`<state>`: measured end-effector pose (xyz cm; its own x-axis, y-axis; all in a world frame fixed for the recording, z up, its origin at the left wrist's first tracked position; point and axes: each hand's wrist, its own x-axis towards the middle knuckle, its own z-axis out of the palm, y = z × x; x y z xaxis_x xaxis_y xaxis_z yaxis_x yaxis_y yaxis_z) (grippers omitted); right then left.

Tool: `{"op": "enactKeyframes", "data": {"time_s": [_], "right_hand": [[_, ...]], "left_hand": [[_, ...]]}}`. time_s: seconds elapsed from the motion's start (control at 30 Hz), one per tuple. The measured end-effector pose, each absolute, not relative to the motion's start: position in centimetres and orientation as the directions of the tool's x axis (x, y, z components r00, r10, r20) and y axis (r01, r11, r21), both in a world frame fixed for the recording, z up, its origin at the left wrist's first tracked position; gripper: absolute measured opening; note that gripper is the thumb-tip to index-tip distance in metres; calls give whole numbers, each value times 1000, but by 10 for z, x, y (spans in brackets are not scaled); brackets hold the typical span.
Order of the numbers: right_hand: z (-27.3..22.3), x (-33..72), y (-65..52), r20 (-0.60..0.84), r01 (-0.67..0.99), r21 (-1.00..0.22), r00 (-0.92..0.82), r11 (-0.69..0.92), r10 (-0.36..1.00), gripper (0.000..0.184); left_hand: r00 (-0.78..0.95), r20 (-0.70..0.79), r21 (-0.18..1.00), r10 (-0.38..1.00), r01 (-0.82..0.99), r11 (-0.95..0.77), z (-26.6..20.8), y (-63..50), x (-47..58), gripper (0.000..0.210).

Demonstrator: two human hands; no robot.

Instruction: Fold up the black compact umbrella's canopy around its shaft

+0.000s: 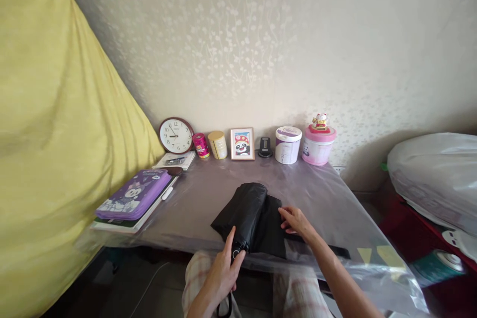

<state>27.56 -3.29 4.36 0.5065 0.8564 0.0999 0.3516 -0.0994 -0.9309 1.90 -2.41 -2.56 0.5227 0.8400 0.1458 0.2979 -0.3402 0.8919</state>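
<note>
Umbrella: black folded umbrella [244,213] lay near the table's [328,198] front edge.
Left hand: left hand [223,271] gripped its handle end, strap partly cut off below.
Right hand: right hand [296,221] pressed loose fingers on the canopy; fingertips hard to make out.

The scene is softly lit by daylight filtered through the yellow curtain [55,124], edges are bowed by wide-angle distortion, and glare is seen on the plastic table cover [335,198].

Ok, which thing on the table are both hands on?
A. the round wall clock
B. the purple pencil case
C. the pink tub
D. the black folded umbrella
D: the left hand grips the handle end of the black folded umbrella, and the right hand rests on its fabric.
</note>
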Motion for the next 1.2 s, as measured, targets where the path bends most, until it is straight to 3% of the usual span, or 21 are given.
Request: {"op": "enactKeyframes", "data": {"time_s": [0.2,0.3,0.43,0.5,0.83,0.97,1.2], "right_hand": [[49,272,-31,163,355,-934,479,-20,863,21],[53,268,-36,158,266,-964,519,17,840,25],[53,265,-39,120,114,-992,619,63,776,44],[49,265,-38,96,82,-995,601,58,793,43],[44,259,-30,118,135,-990,550,51,827,16],[44,260,-31,128,134,-989,570,62,812,12],[38,267,-26,236,279,-957,593,78,770,16]], "left_hand": [[536,136,910,833,264,-319,-23,-26,17,67],[532,129,911,837,270,-312,-24,-26,17,68],[526,128,919,841,256,-300,-27,-24,18,67],[525,126,923,842,248,-293,-28,-23,18,67],[520,139,912,843,265,-314,-27,-24,17,66],[501,140,901,854,292,-320,-28,-23,20,66],[499,149,904,854,281,-322,-28,-23,19,67]]}}
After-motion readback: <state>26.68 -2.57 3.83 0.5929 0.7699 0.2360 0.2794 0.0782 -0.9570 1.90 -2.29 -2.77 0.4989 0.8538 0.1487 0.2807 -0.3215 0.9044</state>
